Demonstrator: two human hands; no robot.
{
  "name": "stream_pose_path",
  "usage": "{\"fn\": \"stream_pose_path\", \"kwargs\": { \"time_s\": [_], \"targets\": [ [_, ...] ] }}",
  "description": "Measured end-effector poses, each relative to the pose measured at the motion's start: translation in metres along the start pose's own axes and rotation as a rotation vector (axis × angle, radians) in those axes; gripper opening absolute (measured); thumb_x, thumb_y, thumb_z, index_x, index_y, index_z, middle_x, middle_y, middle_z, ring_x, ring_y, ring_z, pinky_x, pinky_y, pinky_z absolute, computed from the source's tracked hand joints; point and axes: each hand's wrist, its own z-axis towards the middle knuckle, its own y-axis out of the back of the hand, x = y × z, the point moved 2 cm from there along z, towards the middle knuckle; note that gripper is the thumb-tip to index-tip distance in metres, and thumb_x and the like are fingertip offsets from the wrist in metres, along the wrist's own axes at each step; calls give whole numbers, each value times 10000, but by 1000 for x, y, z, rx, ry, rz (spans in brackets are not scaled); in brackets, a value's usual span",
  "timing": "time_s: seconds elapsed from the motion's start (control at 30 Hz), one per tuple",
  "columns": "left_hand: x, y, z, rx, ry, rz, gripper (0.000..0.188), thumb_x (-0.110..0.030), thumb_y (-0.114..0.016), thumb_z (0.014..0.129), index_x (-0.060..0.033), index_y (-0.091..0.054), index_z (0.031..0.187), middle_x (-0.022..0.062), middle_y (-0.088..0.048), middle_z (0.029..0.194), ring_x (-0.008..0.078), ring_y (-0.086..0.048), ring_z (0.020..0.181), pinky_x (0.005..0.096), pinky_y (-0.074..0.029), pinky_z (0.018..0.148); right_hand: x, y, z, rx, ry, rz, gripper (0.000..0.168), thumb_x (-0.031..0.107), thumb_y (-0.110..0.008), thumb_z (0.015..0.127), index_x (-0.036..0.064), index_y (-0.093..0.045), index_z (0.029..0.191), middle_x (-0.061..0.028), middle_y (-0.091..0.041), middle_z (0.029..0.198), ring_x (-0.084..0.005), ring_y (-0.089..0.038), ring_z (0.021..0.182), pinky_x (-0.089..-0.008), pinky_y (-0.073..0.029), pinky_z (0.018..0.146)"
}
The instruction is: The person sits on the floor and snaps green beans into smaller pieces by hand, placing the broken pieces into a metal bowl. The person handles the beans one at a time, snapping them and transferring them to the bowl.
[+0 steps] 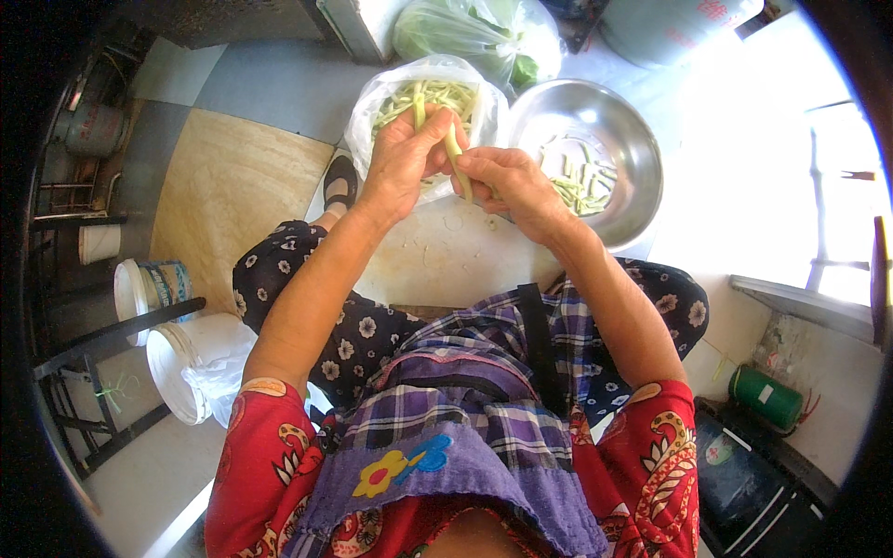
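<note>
My left hand (408,157) holds a pale green bean pod (418,108) that sticks up beside the thumb. Between both hands another pale pod (455,157) runs slantwise, pinched by the fingers of my right hand (513,185). Beneath my left hand stands a white plastic bag (363,115), its top spread around many green bean pods (446,93). A wide stainless steel basin (638,167) is at the right, close behind my right hand, with short bean pieces (582,195) on its bottom. My right palm and lower fingers are partly hidden.
Past the basin lies a tied clear plastic bag of green vegetables (481,42), near a gas cylinder (673,31). White buckets (195,366) and a black metal frame (118,335) stand at the left. A green cylindrical object (766,397) is at the lower right. Small scraps lie on the floor tiles (432,258).
</note>
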Motion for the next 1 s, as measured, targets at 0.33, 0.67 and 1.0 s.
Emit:
{"fn": "stream_pose_path", "kwargs": {
  "time_s": [0.33, 0.67, 1.0],
  "targets": [
    [13, -6, -2, 84, -357, 637, 129, -179, -560, 855, -51, -566, 844, -5, -545, 670, 56, -483, 568, 189, -412, 514, -1, 3, -3, -62, -55, -487, 240, 221, -494, 832, 29, -635, 799, -30, -546, 616, -116, -480, 531, -262, -400, 486],
    [23, -4, -1, 87, 92, 519, 199, -191, -525, 846, 0, -528, 789, 56, -552, 637, 113, -503, 527, 249, -425, 507, 5, 10, -10, -132, 254, -1198, 259, 257, -502, 803, 42, -634, 742, -195, -604, 696, -365, -592, 693, -448, -464, 653],
    [2, 4, 1, -11, 168, 178, 153, -192, -531, 851, -44, -520, 816, 53, -554, 663, 124, -556, 563, 222, -385, 452, 23, 30, -6, -313, 236, -418, 213, 177, -524, 847, 41, -637, 968, -12, -570, 620, -45, -433, 518, -186, -367, 486]
  ]
}}
